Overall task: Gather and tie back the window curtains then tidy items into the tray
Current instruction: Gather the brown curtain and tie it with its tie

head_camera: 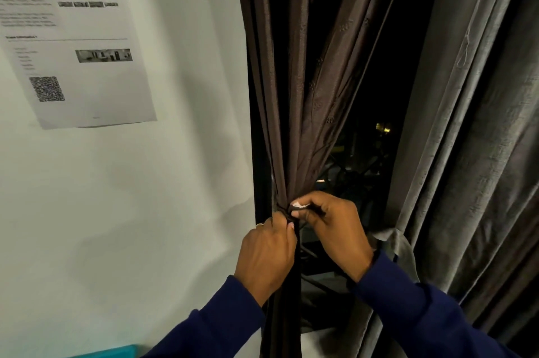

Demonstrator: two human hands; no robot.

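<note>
1. Upper left: a printed sheet [73,37] on the white wall [175,182].
2. Lower centre: left hand [264,255] and right hand [332,229] — both pinching a dark tie [281,209] around the gathered brown curtain [294,124].
3. Right: a grey curtain [472,153] — hanging loose.

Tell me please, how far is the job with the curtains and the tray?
Done: the brown curtain is gathered into a bunch at the window's left edge. In hand: the left hand and right hand pinch a dark tie at the bunch; it looks not yet fastened. Left: the grey curtain hangs loose, and no tray is clearly in view.
</note>
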